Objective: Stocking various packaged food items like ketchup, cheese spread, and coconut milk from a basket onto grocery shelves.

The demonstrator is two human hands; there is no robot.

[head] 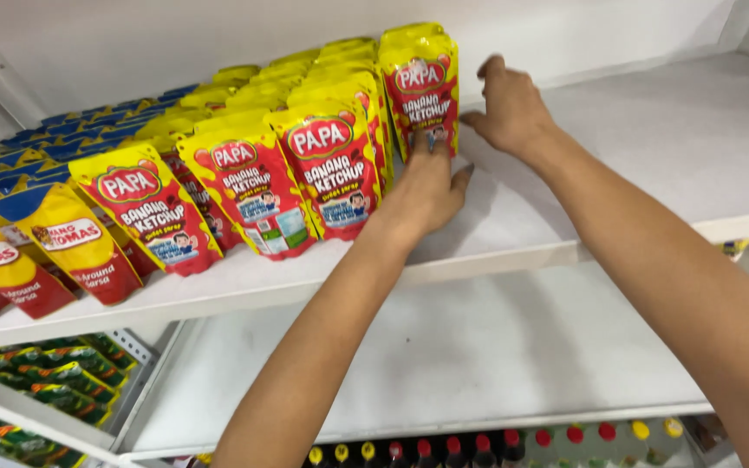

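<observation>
Nearest the camera, the left hand [426,186] is resting on the white shelf [513,234], its fingers [459,180] spread loosely and pressing against the lower front of the rightmost red-and-yellow sauce pouch [420,82]. Just beyond, the right hand [507,108] is steadying the pouch's far side with curled, half-open fingers, gripping nothing. The pouch, standing upright at the end of the pouch rows [253,165] left of the fingers, looks soft, glossy and slippery, so holding both side edges seems safest.

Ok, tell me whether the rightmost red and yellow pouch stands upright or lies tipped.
Upright: the rightmost pouch stands on its base on the shelf, both hands at it.
</observation>
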